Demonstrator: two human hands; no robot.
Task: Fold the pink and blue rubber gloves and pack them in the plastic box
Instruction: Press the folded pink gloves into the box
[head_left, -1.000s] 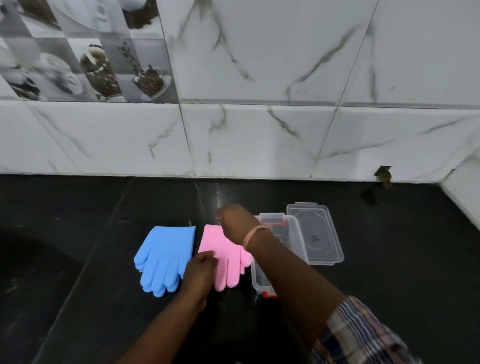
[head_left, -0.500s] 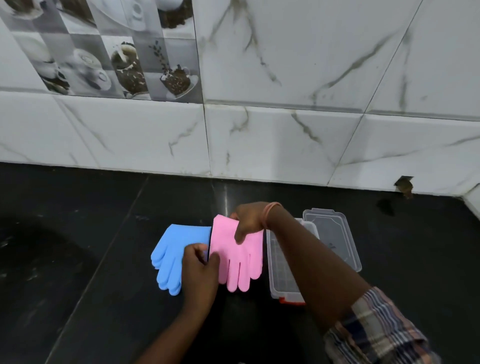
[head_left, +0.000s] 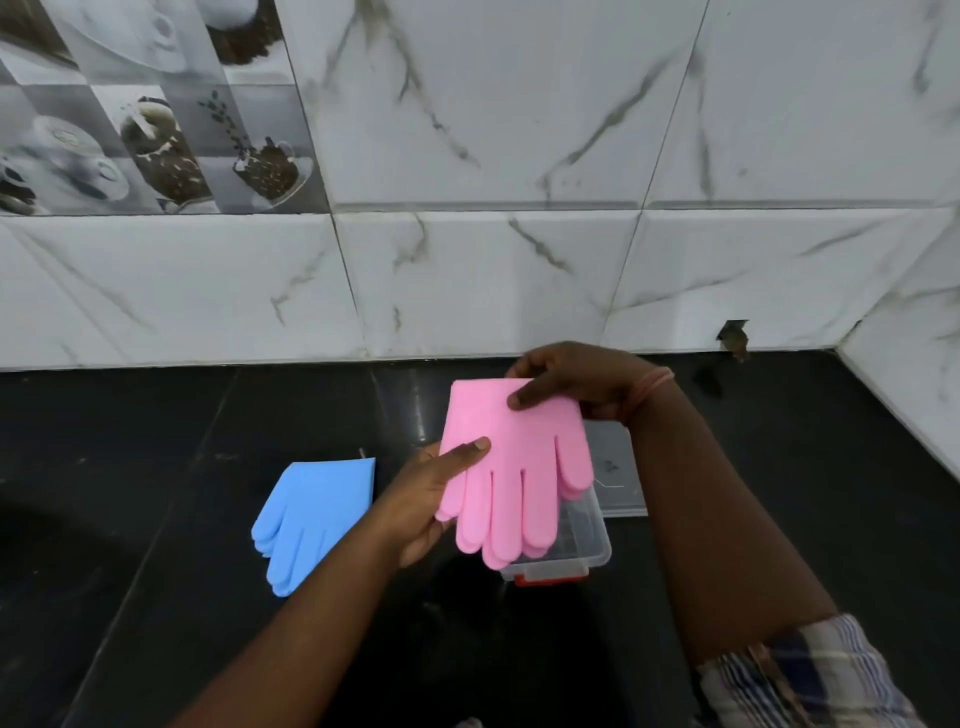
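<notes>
The pink rubber gloves (head_left: 511, 470) you hold look smooth and matt, soft enough to bend where your thumbs press. The blue rubber gloves (head_left: 317, 512), flat near the middle of the black polished stone countertop (head_left: 156, 519), have the same dull, even skin. That countertop is glossy and mirrors the wall. Your clear plastic box (head_left: 576, 545) is shiny and see-through with a red plastic clasp (head_left: 550, 576). The white marbled wall tiles (head_left: 519, 156) gleam; your checked sleeve (head_left: 800, 680) is woven cloth.
</notes>
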